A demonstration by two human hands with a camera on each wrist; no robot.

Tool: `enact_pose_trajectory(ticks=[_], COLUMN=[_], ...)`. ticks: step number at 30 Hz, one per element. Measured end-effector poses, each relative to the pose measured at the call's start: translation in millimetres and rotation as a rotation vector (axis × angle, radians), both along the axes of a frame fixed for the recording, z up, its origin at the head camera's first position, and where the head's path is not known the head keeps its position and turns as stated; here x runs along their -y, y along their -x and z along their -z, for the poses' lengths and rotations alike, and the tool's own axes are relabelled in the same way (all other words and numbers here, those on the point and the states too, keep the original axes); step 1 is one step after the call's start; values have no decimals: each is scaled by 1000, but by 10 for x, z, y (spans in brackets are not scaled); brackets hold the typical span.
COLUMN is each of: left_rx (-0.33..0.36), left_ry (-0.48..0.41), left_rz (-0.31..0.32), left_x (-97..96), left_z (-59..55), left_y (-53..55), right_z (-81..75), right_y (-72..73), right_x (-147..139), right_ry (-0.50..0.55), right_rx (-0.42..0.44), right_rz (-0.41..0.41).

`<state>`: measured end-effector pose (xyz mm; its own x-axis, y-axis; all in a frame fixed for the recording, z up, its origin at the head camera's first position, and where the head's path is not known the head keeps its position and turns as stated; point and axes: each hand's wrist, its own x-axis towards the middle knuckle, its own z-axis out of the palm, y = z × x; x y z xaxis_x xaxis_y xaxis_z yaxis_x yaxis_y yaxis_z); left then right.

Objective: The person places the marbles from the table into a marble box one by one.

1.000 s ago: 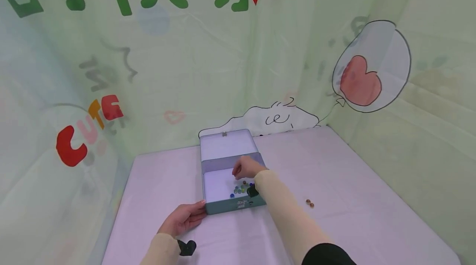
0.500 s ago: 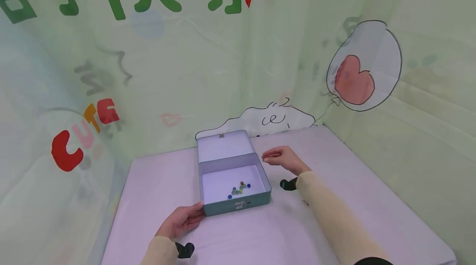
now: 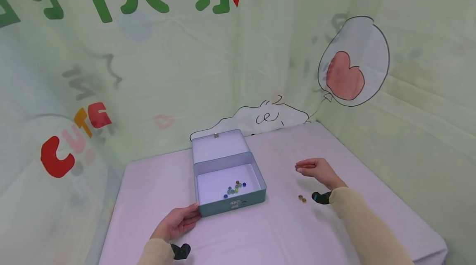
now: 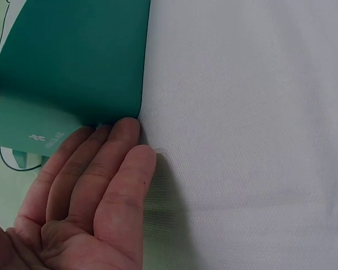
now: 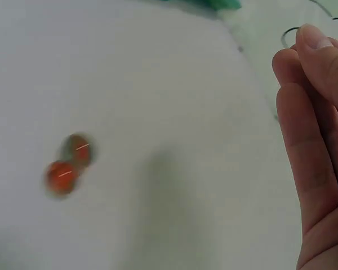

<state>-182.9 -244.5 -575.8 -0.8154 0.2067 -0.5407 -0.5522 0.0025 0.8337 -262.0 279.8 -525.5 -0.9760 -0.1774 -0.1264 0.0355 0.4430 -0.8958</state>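
Note:
An open teal tin box (image 3: pixel 232 205) with a pale inside stands on the table, its hinged lid (image 3: pixel 220 146) laid back. Several small glass marbles (image 3: pixel 236 187), blue, greenish and brown, lie in its front right part. My left hand (image 3: pixel 176 221) rests against the box's front left corner; in the left wrist view its fingers (image 4: pixel 115 174) lie nearly straight along the teal wall. To the right of the box, my right hand (image 3: pixel 317 170) hovers over the table, thumb near the fingertips, nothing visible between them. Two amber marbles (image 5: pixel 62 178) lie together on the table near it.
The table (image 3: pixel 260 236) has a pale lilac cover. Behind it and on both sides hang printed curtains (image 3: pixel 186 70) with lettering and a balloon drawing. Dark camera mounts (image 3: pixel 321 197) sit at the wrists.
My right hand has moved from over the inside of the box out to the right, near the two amber marbles. The left hand stays at the box corner. The head view has shifted slightly.

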Motion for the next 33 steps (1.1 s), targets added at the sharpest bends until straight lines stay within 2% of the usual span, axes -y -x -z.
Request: enact_pose_trajectory(ticks=[6,11,15,24,30,33], left_rx=[8,6,8,-1,5,4], left_ry=[2,-4,0,6,-6,-3], left_rz=[-5,-7,-12,-14,-7,-7], left_x=[6,6,-1,-13,-12,-16], left_z=[-12,-25,-26,-38,-59,-62], left_y=[0,-5,-9,-15,-19,-20], right_z=[404,585,646,738,736,728], right_y=[-226,-303,-318,-351,-334,-342], right_x=[2,-29,-35,-26,4,16], right_ry=[6,28,42,-22,-126,-142], right_rx=[67,87,93,80,42,40], right_rz=[21,46,38,63,50,59])
